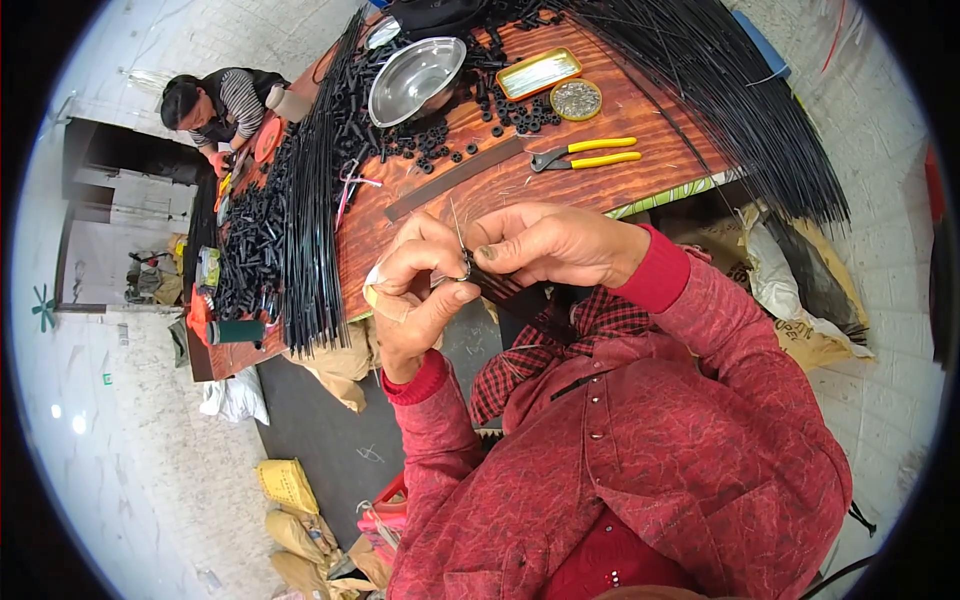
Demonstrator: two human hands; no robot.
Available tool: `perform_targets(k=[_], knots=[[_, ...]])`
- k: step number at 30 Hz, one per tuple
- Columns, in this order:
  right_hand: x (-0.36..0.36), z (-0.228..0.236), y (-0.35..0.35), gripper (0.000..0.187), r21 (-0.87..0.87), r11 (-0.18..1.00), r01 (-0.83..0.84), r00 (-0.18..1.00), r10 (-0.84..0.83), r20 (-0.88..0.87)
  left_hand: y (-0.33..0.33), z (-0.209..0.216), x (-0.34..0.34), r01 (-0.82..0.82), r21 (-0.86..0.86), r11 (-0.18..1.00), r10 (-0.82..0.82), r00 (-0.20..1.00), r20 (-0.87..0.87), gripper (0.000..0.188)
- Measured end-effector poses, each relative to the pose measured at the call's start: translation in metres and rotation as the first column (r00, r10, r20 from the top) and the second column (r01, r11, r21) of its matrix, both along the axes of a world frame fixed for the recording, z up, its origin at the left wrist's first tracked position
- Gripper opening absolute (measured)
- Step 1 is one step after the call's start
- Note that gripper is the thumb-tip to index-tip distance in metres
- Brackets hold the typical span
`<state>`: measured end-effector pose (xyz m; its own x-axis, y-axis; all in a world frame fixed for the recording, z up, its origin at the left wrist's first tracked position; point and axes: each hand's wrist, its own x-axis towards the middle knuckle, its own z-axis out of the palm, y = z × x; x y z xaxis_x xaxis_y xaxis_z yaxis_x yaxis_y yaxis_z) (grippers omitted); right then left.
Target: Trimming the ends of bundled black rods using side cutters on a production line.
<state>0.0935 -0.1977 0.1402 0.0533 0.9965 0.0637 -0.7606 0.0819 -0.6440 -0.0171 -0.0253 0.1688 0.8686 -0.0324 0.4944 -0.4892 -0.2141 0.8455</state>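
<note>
My left hand [405, 285], with a tan bandage on it, is closed in a pinch near the table's front edge. My right hand [560, 245] meets it from the right, thumb and fingers pressed together. Between the fingertips is a small dark piece [465, 265], too small to name, with thin wire ends [459, 222] sticking up from it. Thin black rods [525, 305] run from under my right hand down toward my lap; its fingers hide how they are held. Yellow-handled pliers [585, 154] lie on the table beyond my right hand, apart from it.
The wooden table [650, 125] bears a metal bowl [418, 82], a yellow-edged tray [538, 74], a round dish of small metal pieces [576, 99], a dark flat bar [455, 178] and black tubes [255, 245]. Rod bundles [312, 225] flank it. Another person [225, 105] works at the far left.
</note>
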Motion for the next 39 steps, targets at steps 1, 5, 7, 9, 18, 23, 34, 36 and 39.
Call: perform_targets(k=[1, 5, 7, 9, 18, 23, 34, 36, 39], knots=[[-0.001, 0.000, -0.001, 0.018, -0.011, 1.000, 0.015, 1.000, -0.015, 0.006, 0.000, -0.001, 0.001, 0.012, -0.002, 1.000, -0.012, 1.000, 0.004, 0.022], [-0.006, 0.005, -0.002, 0.017, -0.030, 0.998, 0.056, 0.998, -0.055, 0.015, 0.000, -0.001, -0.001, 0.016, -0.020, 1.000, -0.015, 1.000, 0.015, 0.022], [-0.006, 0.001, -0.001, 0.017, -0.024, 0.997, 0.072, 0.997, -0.071, 0.029, 0.001, -0.001, -0.001, 0.005, -0.010, 1.000, -0.005, 1.000, 0.012, 0.023], [-0.008, 0.002, -0.001, 0.017, -0.017, 0.996, 0.085, 0.995, -0.085, 0.045, 0.003, -0.002, -0.001, 0.015, -0.011, 1.000, -0.015, 1.000, 0.015, 0.023], [-0.011, 0.006, -0.003, 0.018, -0.021, 0.991, 0.129, 0.990, -0.127, 0.066, 0.001, 0.002, 0.000, 0.044, -0.005, 0.999, -0.044, 0.999, 0.017, 0.023], [-0.012, 0.005, -0.002, 0.023, 0.023, 0.988, 0.151, 0.980, -0.152, 0.128, 0.004, -0.002, -0.002, 0.050, -0.044, 0.998, -0.049, 0.999, 0.022, 0.024], [-0.011, 0.007, -0.005, 0.035, 0.126, 0.970, 0.210, 0.922, -0.239, 0.304, 0.002, -0.006, -0.002, 0.038, -0.098, 0.994, -0.038, 0.999, 0.000, 0.022], [-0.010, 0.005, -0.004, 0.035, 0.125, 0.968, 0.216, 0.927, -0.243, 0.286, 0.001, -0.004, -0.001, 0.042, -0.093, 0.995, -0.042, 0.999, 0.005, 0.022], [-0.008, 0.003, -0.003, 0.034, 0.120, 0.968, 0.222, 0.923, -0.248, 0.293, 0.003, -0.004, -0.001, 0.055, -0.081, 0.995, -0.054, 0.998, 0.015, 0.023]])
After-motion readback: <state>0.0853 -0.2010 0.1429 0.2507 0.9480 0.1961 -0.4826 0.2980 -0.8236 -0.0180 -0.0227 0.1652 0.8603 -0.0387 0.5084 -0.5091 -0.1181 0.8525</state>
